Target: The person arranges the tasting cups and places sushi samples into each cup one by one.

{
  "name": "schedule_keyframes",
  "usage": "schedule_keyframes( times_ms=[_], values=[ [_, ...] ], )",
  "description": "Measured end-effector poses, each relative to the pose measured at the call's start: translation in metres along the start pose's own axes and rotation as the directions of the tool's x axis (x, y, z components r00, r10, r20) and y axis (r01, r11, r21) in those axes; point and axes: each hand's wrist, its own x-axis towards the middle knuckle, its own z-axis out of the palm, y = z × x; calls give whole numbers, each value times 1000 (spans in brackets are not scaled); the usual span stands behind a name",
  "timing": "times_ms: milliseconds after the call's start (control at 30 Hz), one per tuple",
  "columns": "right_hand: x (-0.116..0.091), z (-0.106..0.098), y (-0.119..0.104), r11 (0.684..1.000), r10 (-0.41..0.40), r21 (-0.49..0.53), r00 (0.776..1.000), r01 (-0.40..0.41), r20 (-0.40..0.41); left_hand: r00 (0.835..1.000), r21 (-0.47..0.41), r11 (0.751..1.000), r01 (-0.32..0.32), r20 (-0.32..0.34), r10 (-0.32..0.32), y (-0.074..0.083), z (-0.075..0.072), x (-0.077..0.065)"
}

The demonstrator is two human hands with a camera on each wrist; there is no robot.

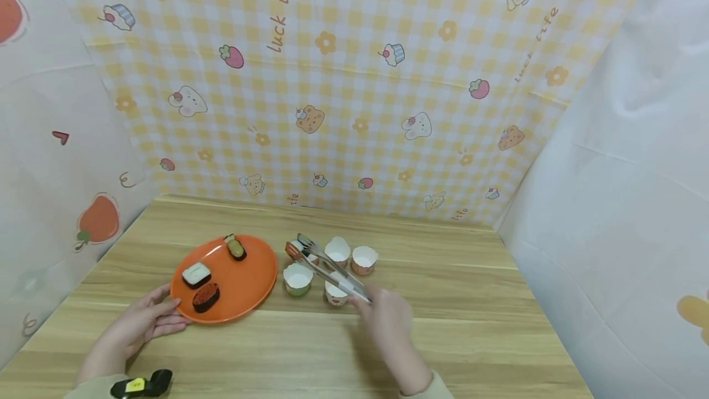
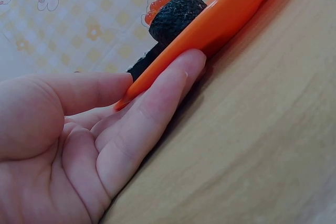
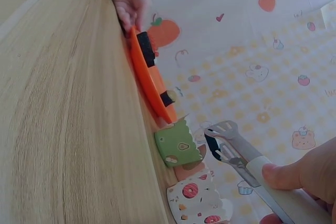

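Note:
My left hand pinches the left rim of an orange oval plate, thumb above and fingers underneath. In the left wrist view, that side of the plate is tilted up off the table. On it lie a sushi piece with red roe, one with a white top and one with a yellowish-brown top. My right hand grips metal tongs by their pale handles. Between the tong tips is a dark-edged sushi piece, mostly hidden by the tips, above the paper cups and close to the plate.
Several paper cups stand together right of the plate: a green one, a donut-printed one, a pinkish one and a white-lined one at the back. Another sits partly hidden under the tongs. Patterned cloth encloses the wooden table.

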Motion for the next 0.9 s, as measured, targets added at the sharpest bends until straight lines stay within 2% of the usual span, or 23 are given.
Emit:
schedule_keyframes(
  times_ms=[467,900],
  values=[
    [-3,-4,11,999,-42,-31,997,40,-66,999,-18,1000,-11,38,11,-1,-2,0],
    [-3,-15,23,998,-60,-31,991,57,-121,1000,-7,1000,0,-7,0,0,1,-1]
  ],
)
